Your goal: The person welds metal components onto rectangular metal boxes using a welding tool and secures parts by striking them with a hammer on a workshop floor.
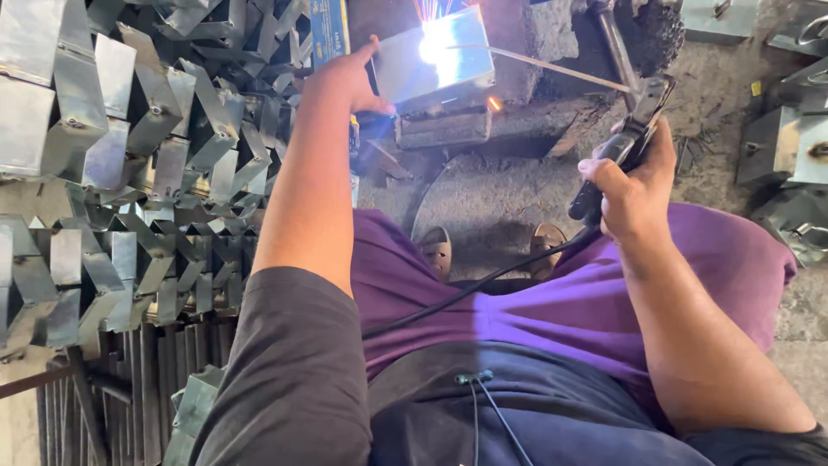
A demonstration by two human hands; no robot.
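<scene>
My left hand [349,79] grips the left edge of a shiny sheet-metal box [448,65] that rests on a block at the top centre. My right hand [634,185] is closed around a black electrode holder [623,151], whose cable runs down across my lap. A thin welding rod [552,69] reaches from the holder leftward to the box. A bright white arc with sparks [429,47] glows where the rod tip meets the box's upper left part.
A big heap of folded grey metal pieces [147,164] fills the left side. More metal boxes [789,147] lie at the right edge. My sandalled feet [492,246] rest on the rough concrete floor below the block. Metal bars [103,397] lie at the lower left.
</scene>
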